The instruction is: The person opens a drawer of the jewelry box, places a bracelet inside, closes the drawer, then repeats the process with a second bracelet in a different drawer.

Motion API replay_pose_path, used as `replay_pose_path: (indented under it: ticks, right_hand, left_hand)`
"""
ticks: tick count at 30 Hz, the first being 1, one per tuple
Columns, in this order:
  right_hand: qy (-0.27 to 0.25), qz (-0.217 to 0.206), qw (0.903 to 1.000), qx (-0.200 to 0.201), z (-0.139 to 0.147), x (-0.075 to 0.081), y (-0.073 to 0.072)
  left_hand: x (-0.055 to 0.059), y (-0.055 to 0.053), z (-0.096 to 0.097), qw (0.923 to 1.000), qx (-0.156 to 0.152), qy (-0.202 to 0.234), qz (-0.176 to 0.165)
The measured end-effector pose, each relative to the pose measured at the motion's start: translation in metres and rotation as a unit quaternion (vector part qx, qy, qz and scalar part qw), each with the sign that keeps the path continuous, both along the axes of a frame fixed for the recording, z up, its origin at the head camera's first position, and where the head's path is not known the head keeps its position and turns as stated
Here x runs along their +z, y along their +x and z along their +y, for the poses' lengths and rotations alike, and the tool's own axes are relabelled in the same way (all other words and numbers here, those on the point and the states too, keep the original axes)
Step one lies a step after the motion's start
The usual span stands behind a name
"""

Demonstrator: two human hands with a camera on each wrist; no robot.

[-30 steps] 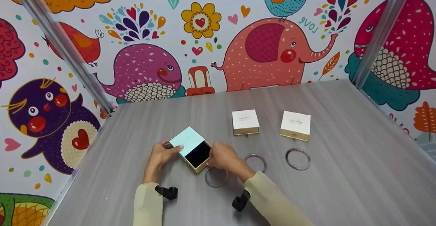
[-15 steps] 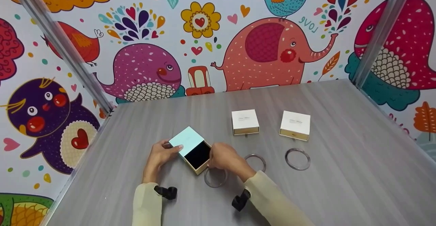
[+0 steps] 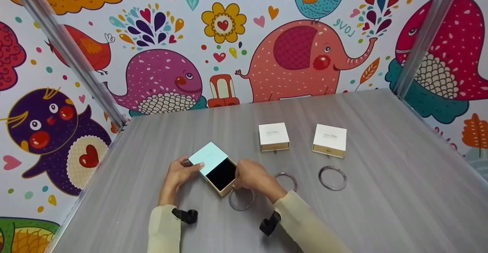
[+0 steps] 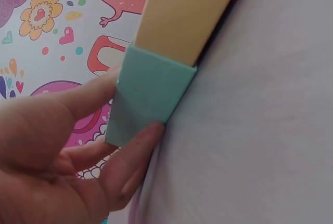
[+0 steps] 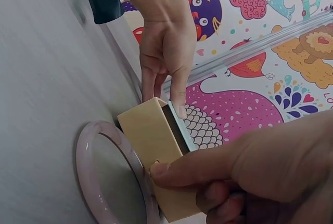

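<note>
A small box with a light blue sleeve [image 3: 208,157] and a cream drawer [image 4: 182,16] stands on the table, its drawer partly out and black inside. My left hand [image 3: 179,176] grips the sleeve between thumb and fingers, as the left wrist view also shows. At the drawer's front, my right hand [image 3: 251,174] pinches the pull, with a fingertip on it in the right wrist view; the far side of the grip is hidden. Just in front of the drawer lies a translucent greyish-pink bangle [image 5: 93,182]. A second bangle [image 3: 292,180] is partly hidden behind my right wrist.
Two white-topped boxes [image 3: 273,134] with gold-coloured fronts stand further back on the grey table [image 3: 381,215]. A third bangle [image 3: 333,178] lies in front of the right one. Printed wall panels [image 3: 228,62] border the table's back and sides.
The drawer has slid slightly further out of the sleeve, toward the front right, with my right hand at its front. My left hand keeps its hold on the sleeve.
</note>
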State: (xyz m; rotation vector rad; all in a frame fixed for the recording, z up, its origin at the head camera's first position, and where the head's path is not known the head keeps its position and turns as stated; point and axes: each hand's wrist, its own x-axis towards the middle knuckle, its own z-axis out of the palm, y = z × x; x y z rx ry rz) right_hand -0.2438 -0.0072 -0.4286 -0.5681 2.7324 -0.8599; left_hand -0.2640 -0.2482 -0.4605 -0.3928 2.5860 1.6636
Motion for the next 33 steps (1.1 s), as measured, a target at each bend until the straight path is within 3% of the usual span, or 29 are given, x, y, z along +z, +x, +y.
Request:
replay_pose_path:
  ticks: [11,23,33]
  right_hand:
    - [0.035,0.018,0.9992,-0.004,0.002,0.008,0.000]
    - [0.041,0.014,0.9990,-0.015,0.006,0.014,0.001]
    - [0.090,0.075,0.9927,-0.030,-0.003,0.002,0.010]
  left_hand:
    - [0.000,0.000,-0.001,0.9999,0.000,-0.009,0.005]
    - [0.000,-0.002,0.001,0.9998,0.003,-0.017,0.007]
    - [0.001,-0.001,0.000,0.9999,-0.004,-0.015,0.002]
